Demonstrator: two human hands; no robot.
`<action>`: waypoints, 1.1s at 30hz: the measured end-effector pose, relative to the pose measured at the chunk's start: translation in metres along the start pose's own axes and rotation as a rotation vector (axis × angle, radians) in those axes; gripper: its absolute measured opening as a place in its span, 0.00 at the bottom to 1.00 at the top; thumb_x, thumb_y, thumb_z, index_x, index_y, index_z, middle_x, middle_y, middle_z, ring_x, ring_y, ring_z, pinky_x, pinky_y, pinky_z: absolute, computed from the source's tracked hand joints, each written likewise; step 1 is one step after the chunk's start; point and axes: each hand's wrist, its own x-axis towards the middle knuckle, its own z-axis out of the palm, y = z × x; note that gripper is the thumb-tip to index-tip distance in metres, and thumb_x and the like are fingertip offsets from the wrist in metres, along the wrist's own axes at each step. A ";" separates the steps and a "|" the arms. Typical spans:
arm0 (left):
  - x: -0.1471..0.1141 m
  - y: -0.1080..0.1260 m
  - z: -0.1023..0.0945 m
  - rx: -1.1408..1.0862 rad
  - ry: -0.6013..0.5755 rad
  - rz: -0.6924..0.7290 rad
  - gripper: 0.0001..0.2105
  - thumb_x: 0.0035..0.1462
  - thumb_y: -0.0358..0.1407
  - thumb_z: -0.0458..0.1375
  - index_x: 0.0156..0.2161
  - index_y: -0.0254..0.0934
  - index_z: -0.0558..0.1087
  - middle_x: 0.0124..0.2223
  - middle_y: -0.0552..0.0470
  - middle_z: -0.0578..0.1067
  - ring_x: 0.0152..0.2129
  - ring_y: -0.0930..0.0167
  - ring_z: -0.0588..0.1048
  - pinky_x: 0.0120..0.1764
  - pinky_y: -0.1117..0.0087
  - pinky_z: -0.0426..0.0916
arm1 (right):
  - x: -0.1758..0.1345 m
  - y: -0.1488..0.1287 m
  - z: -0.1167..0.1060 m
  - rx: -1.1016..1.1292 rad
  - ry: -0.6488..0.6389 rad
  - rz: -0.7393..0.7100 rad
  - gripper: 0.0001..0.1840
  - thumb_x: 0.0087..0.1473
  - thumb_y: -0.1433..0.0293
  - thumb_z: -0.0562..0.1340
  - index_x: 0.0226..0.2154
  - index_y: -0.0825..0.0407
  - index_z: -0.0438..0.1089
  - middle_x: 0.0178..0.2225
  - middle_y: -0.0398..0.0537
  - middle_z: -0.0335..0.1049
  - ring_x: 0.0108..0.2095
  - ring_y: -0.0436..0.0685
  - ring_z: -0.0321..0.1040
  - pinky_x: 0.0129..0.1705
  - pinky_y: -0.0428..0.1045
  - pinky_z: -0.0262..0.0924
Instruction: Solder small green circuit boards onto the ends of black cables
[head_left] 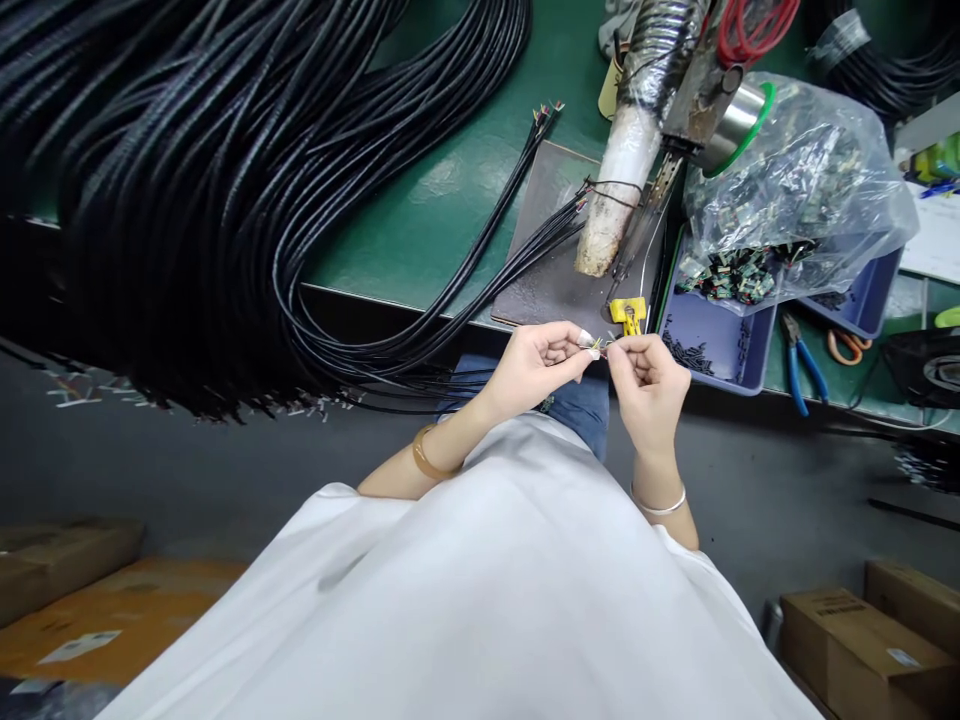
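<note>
At the near edge of the green table (427, 185), the left hand (536, 365) pinches thin coloured wires (597, 345) between thumb and forefinger, other fingers curled. The right hand (649, 385) meets it, thumb and fingertip pressed together on the wires' ends. Just beyond sits a yellow clip (628, 312); black cables (247, 200) sprawl leftward, and a purple tray (726, 350) lies right.

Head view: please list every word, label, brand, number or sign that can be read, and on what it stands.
No text is readable.
White label on the orange packaging, lower left: too blurred.
Dark print and white label on the carton, lower right: too small.
</note>
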 end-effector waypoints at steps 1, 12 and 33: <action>0.001 -0.001 0.001 -0.003 0.025 -0.001 0.11 0.50 0.37 0.68 0.31 0.32 0.73 0.24 0.56 0.73 0.18 0.81 0.68 0.23 0.79 0.63 | 0.001 0.002 -0.001 0.065 0.051 0.021 0.09 0.60 0.64 0.62 0.31 0.50 0.70 0.21 0.35 0.63 0.18 0.44 0.57 0.20 0.42 0.53; 0.024 -0.007 0.000 -0.032 0.062 -0.025 0.08 0.48 0.33 0.65 0.29 0.33 0.70 0.26 0.57 0.71 0.23 0.81 0.68 0.29 0.79 0.61 | -0.001 0.017 -0.003 -0.093 0.128 -0.220 0.03 0.59 0.72 0.64 0.38 0.49 0.70 0.45 0.49 0.80 0.40 0.56 0.80 0.41 0.50 0.76; 0.038 -0.005 -0.001 0.111 0.105 0.093 0.07 0.55 0.35 0.61 0.28 0.34 0.72 0.26 0.56 0.67 0.22 0.79 0.64 0.28 0.76 0.59 | 0.017 0.019 0.010 -0.130 0.113 -0.317 0.04 0.58 0.74 0.61 0.34 0.48 0.68 0.50 0.49 0.78 0.44 0.57 0.80 0.44 0.53 0.77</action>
